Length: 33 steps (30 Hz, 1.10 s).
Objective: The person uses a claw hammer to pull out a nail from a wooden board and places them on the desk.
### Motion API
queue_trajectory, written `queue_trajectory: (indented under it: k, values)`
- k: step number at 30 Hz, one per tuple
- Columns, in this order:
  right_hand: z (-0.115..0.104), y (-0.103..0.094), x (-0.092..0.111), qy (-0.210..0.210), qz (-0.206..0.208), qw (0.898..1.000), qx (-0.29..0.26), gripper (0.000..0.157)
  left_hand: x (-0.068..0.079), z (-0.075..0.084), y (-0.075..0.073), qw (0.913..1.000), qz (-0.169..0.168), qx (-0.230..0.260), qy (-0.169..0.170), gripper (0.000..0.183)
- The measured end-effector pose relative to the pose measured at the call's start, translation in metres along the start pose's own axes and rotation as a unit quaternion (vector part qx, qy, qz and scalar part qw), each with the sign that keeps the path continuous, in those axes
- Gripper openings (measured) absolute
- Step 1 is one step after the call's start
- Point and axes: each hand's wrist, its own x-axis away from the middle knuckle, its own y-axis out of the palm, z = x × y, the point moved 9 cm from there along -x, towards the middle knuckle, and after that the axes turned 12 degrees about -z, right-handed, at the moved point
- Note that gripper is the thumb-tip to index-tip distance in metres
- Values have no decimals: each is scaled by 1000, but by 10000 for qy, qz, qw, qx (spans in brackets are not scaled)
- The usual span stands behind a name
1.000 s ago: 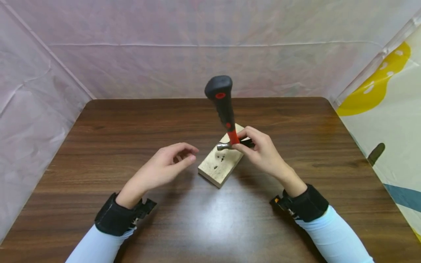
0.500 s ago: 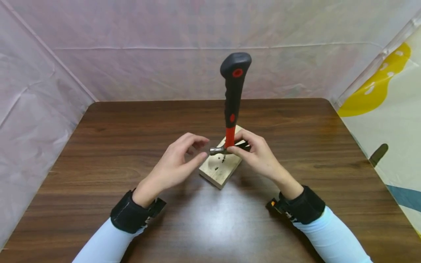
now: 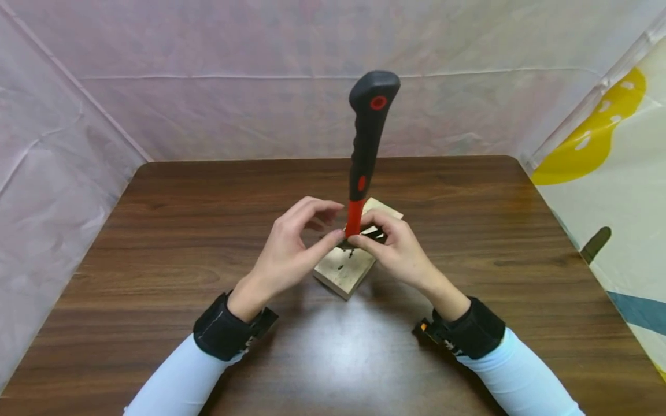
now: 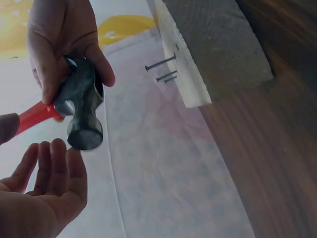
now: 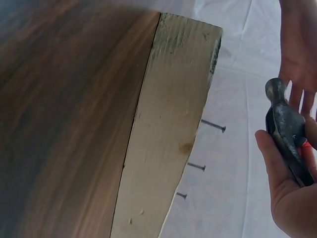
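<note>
A claw hammer (image 3: 367,138) stands with its black and red handle pointing up, head low over a pale wooden block (image 3: 340,276). My right hand (image 3: 403,248) grips the hammer's head at the claw side, thumb and fingers on either side of it in the right wrist view. Cupped beside the head is my left hand (image 3: 291,248), its fingers apart and its thumb tip at the base of the red neck. In the left wrist view, the hammer's round face (image 4: 85,139) is above those fingers. Several nails (image 5: 214,125) stick up from the block, below the hammer head.
The block lies slantwise on a dark brown wooden table (image 3: 171,231). Pale sheeting (image 3: 234,115) hangs behind the table's far edge and at the left. A patterned cloth with a yellow shape (image 3: 588,144) hangs at the right. Both wrists wear black straps (image 3: 224,326).
My left hand has moved right and up to the hammer head. The handle has swung more upright, and the right hand has shifted slightly left with the hammer.
</note>
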Motion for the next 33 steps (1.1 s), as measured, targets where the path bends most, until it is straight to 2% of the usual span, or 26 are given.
queue_trajectory:
  k: [6,11,19,22,27,33]
  values:
    - [3,4,-2,81,-37,9999,-148,14,-6,3,2,9995,168,185,180,33]
    - [4,7,-2,128,-63,9999,-26,14,-8,7,2,9993,222,215,212,33]
    - [5,11,-1,124,-136,9998,125,14,-13,32,-3,9973,423,371,463,25]
    - [6,11,-1,162,-155,9996,150,15,-13,26,-1,9978,407,386,345,24]
    - [7,12,-1,259,-225,9991,230,16,-8,5,3,9982,363,453,138,23]
    - [10,14,-1,366,-315,9986,192,16,-4,-1,5,9986,336,385,142,23]
